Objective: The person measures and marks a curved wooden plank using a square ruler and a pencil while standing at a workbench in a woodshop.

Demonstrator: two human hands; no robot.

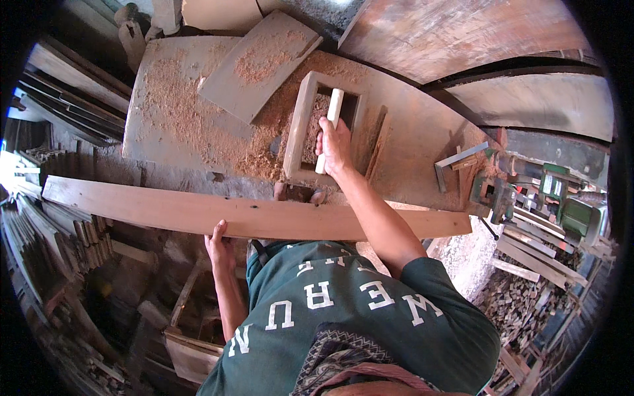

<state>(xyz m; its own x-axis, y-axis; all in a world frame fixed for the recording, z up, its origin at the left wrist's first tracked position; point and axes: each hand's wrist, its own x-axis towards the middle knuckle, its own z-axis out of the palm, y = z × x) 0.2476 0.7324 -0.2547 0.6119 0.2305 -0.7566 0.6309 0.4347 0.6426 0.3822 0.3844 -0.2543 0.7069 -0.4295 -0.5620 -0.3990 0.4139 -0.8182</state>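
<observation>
In the head view, my right hand [333, 144] grips a pale wooden bar [335, 100] lying lengthwise over the opening of a rectangular wooden box frame [295, 125], which has sawdust inside. The frame sits on a sawdust-covered worktop [162, 92]. Nearer my body, a long, light wooden plank [152, 204] spans sideways below the worktop's front edge. My left hand [218, 239] holds the plank's near edge, fingers on its face. My right forearm passes over the plank.
A loose board [241, 79] lies at the back of the worktop, an L-shaped piece [452, 160] at its right. Large sheets [462, 33] stand behind. Stacked timber [49, 231] fills the left; a green machine [571, 218] and offcuts [489, 310] are on the right.
</observation>
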